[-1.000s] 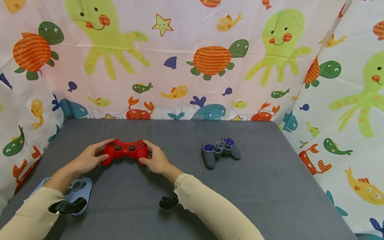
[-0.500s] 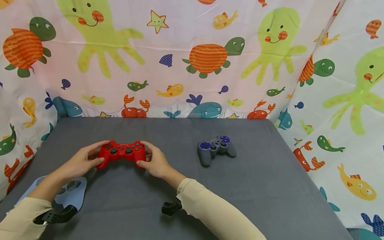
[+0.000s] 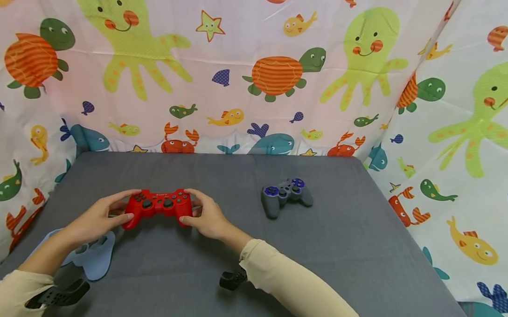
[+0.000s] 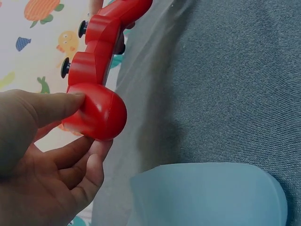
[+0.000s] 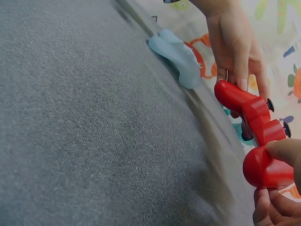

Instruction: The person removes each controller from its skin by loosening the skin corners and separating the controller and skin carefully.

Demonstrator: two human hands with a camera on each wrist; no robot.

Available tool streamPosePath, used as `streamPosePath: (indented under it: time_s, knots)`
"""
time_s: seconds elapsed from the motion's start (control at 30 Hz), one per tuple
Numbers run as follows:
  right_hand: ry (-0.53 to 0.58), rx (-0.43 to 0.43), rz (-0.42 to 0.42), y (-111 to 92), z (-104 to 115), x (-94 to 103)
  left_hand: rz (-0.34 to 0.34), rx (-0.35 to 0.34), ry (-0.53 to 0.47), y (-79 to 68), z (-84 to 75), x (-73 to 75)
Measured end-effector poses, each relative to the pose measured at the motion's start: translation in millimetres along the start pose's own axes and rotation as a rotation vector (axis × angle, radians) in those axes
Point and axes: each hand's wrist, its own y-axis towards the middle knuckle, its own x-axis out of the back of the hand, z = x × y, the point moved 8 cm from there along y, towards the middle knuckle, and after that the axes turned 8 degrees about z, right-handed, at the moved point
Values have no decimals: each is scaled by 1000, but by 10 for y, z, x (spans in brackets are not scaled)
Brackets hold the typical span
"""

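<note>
A red game controller (image 3: 159,204) is held up over the grey table by both hands, its face with the black thumbsticks turned up in the head view. My left hand (image 3: 98,216) grips its left handle, thumb on the near side and fingers beneath, as the left wrist view shows on the red handle (image 4: 101,113). Around the other handle curls my right hand (image 3: 207,216), its thumb (image 5: 284,149) pressing the red plastic. Shadow on the cloth below shows the controller is apart from the table.
A dark grey controller with blue buttons (image 3: 285,197) lies right of the middle. The light blue molded piece with cut-outs (image 3: 93,257) lies beside the left forearm. A sea-animal curtain (image 3: 243,93) stands behind the grey table (image 3: 325,263) and along its sides.
Both hands have brought the red controller slightly left and nearer to me, grips unchanged. The left forearm has shifted left, baring more of the light blue piece. The view has shifted a little.
</note>
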Motion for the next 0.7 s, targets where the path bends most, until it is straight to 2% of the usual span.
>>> streamPosePath:
  time_s: [0.37,0.7]
  knots:
    - [8,6,30,-136,-20,-57,3,-24,51,-113,-104,-50]
    - [11,4,33,-249,-30,-76,12,-41,95,-152,-142,-114]
